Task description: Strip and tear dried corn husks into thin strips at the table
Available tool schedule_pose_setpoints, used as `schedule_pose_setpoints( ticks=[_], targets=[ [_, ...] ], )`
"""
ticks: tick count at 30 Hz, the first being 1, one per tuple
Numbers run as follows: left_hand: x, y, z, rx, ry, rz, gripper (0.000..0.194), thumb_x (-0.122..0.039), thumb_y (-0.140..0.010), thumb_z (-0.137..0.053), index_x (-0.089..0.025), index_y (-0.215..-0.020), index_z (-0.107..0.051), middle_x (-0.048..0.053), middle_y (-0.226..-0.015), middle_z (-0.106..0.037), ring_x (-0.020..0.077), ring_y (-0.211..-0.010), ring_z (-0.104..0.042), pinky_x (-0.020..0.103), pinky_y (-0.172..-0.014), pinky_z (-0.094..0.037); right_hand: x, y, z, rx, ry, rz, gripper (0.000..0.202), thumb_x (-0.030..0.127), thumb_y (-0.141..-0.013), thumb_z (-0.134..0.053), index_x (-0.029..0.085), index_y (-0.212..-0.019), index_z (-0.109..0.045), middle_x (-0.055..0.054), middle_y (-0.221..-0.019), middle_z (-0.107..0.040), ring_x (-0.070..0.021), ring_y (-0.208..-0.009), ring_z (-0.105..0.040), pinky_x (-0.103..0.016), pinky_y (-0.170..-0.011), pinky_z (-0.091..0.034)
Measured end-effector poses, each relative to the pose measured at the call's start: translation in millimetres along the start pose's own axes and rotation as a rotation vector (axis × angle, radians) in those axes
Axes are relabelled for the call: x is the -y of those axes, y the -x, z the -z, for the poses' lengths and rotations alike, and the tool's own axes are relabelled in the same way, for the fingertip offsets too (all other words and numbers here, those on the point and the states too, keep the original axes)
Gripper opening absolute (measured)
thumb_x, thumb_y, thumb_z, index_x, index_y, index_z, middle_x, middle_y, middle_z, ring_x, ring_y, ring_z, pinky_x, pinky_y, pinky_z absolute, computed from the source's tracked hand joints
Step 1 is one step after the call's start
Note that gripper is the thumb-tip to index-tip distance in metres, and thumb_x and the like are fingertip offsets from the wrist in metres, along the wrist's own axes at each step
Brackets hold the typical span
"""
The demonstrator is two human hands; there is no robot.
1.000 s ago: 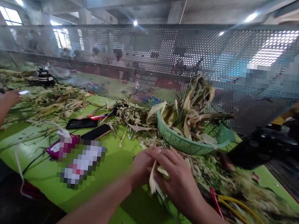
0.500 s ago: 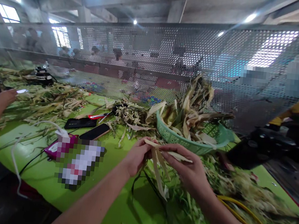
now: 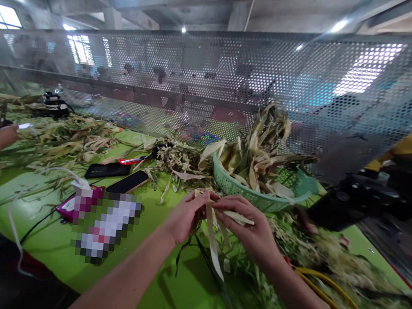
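Pale strips of dry corn husk (image 3: 213, 244) hang down between my two hands, over the green table (image 3: 129, 274). My left hand (image 3: 192, 217) is closed, its thumb and fingers pinching the husk strips where they come together. From the right, my right hand (image 3: 245, 222) is closed on a pale strip that points out to the right under its fingers. The hands nearly touch; the exact spot where the strips cross is hidden by the fingers. Just behind them stands a green plastic basket (image 3: 237, 192) holding dry husks (image 3: 261, 156).
Phones (image 3: 128, 181), a purple power bank (image 3: 74, 204) with white cable and a red-handled cutter (image 3: 131, 160) lie left. Shredded green fibres (image 3: 266, 280) and a yellow-handled tool (image 3: 335, 288) lie right. A co-worker's hand (image 3: 0, 136) holds scissors far left. A perforated metal screen (image 3: 185, 73) rises behind.
My right hand has drawn in closer to my left, and the strip it holds sticks out less. The whole view has shifted slightly. At far left the co-worker's scissors now point up.
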State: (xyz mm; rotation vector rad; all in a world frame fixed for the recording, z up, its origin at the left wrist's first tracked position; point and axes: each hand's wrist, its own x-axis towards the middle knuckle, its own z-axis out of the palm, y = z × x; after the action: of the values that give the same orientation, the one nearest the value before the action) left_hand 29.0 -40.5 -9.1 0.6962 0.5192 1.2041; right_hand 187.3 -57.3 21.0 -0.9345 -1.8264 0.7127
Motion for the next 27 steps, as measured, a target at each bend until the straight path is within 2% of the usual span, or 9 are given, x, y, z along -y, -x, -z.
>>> schedule_pose_setpoints(
  ticks=[7, 12, 17, 20, 27],
  targets=[
    [-7, -2, 0.5, -0.119, -0.024, -0.032, 0.029, -0.036, -0.066, -0.076, -0.012, -0.080, -0.068, 0.003, -0.077, -0.066, 0.0096, -0.067, -0.058, 0.020, -0.062, -0.043, 2, -3, 6, 0.010, 0.134, 0.050, 0.019, 0.034, -0.082, -0.065, 0.024, -0.096, -0.073, -0.007, -0.103, -0.068, -0.0218, -0.098, -0.063, -0.036, -0.087, -0.050],
    [-6, -6, 4.9, -0.150, -0.003, -0.051, 0.026, -0.033, -0.066, -0.076, -0.013, -0.081, -0.069, 0.002, -0.079, -0.065, 0.0066, -0.065, -0.055, 0.017, -0.059, -0.041, 0, -2, 6, -0.058, 0.537, 0.331, 0.018, 0.025, -0.084, -0.062, 0.028, -0.099, -0.071, -0.005, -0.106, -0.070, -0.0226, -0.101, -0.060, -0.040, -0.089, -0.044],
    [-4, -7, 4.0, -0.162, 0.079, -0.017, 0.026, -0.029, -0.065, -0.078, -0.013, -0.083, -0.068, 0.002, -0.078, -0.065, 0.0044, -0.062, -0.054, 0.014, -0.055, -0.040, -3, 6, 0, 0.059, 0.837, 0.472, 0.040, 0.013, -0.083, -0.059, 0.033, -0.118, -0.063, -0.001, -0.129, -0.060, -0.0250, -0.113, -0.052, -0.042, -0.092, -0.037],
    [-4, -5, 1.6, -0.134, 0.097, -0.008, 0.022, -0.026, -0.067, -0.076, -0.013, -0.083, -0.068, 0.004, -0.081, -0.067, 0.0070, -0.068, -0.058, 0.015, -0.057, -0.042, -4, 8, -3, 0.099, 0.871, 0.494, 0.042, 0.014, -0.084, -0.058, 0.033, -0.122, -0.060, -0.002, -0.132, -0.058, -0.0246, -0.113, -0.050, -0.042, -0.094, -0.035],
    [-2, -3, 0.4, -0.070, 0.036, -0.048, 0.022, -0.028, -0.069, -0.074, -0.013, -0.083, -0.066, 0.005, -0.087, -0.067, 0.0118, -0.080, -0.061, 0.020, -0.070, -0.048, -7, 6, -2, 0.054, 0.789, 0.532, 0.030, 0.018, -0.085, -0.060, 0.032, -0.112, -0.066, -0.001, -0.117, -0.067, -0.0219, -0.105, -0.054, -0.038, -0.086, -0.036]
  ],
)
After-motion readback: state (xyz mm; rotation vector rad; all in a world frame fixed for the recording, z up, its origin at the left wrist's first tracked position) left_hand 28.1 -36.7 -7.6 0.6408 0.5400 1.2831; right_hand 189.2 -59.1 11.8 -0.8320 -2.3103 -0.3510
